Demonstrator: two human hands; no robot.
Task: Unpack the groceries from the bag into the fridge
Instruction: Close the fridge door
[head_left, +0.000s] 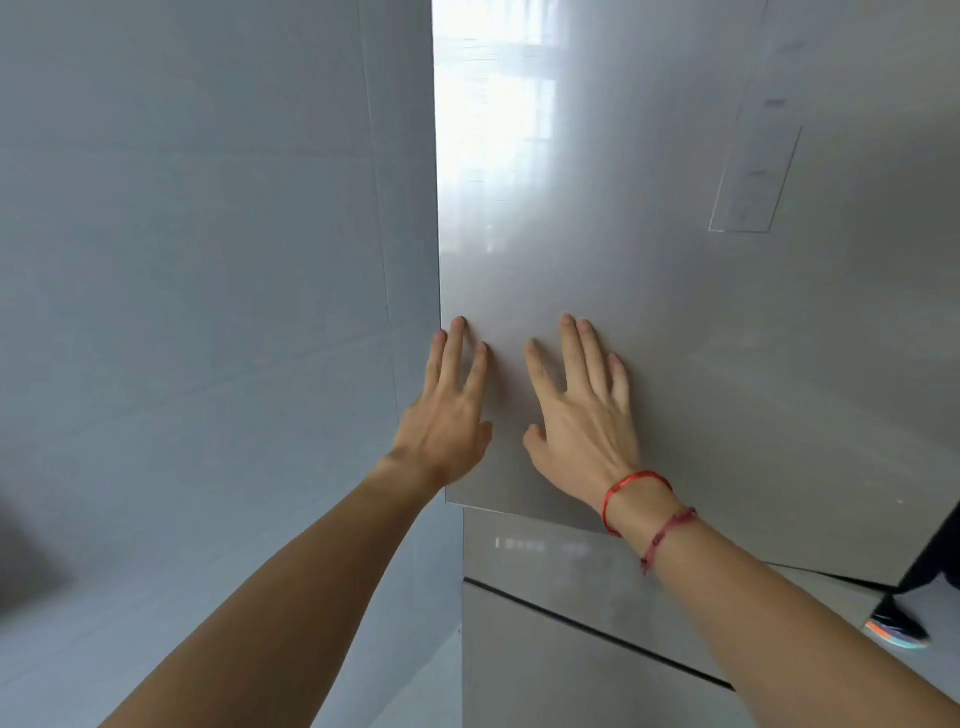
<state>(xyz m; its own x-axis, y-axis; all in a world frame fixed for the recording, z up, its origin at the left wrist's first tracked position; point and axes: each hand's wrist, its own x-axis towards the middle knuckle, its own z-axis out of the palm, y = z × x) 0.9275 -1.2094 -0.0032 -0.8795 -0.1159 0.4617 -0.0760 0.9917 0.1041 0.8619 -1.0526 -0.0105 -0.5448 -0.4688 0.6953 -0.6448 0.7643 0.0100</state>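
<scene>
Glossy grey flat-panelled fridge door, under both palms: left hand splayed flat at its near edge, right hand splayed flat just beside, red string bracelets at wrist.

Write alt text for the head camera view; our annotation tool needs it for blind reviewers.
Two bare hands, the left hand and right hand, press flat with fingers spread against the glossy grey upper fridge door near its left edge. Two red string bracelets circle the right wrist; a lower drawer front sits beneath.
</scene>
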